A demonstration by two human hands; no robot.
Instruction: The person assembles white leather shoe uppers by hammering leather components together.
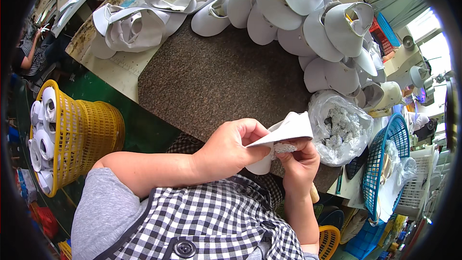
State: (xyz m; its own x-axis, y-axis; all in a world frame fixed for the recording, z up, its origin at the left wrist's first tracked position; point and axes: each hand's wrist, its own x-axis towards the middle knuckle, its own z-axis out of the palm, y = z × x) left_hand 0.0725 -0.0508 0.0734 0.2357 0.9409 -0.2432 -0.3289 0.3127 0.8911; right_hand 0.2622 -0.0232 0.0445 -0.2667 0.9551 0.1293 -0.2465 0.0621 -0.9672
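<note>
Just in front of my body I hold a white sun visor (299, 126), tilted, with part of it hanging below my fingers. My left hand (230, 145) is closed on its edge, thumb below and fingers partly behind the fabric. My right hand (299, 166) pinches a small silvery, sparkly patch (285, 148) against the visor's underside. Whether the patch is fixed to the visor I cannot tell. Close by on the right sits a clear plastic bag (315, 137) with many similar silvery pieces (342, 127) inside.
White visors (337, 29) are stacked along the far and right edges of the brown speckled tabletop (216, 77); more lie in a pile (137, 29) at far left. Yellow baskets (72, 135) with white rolls stand at left, a blue basket (373, 178) at right. Another person (31, 58) sits far left.
</note>
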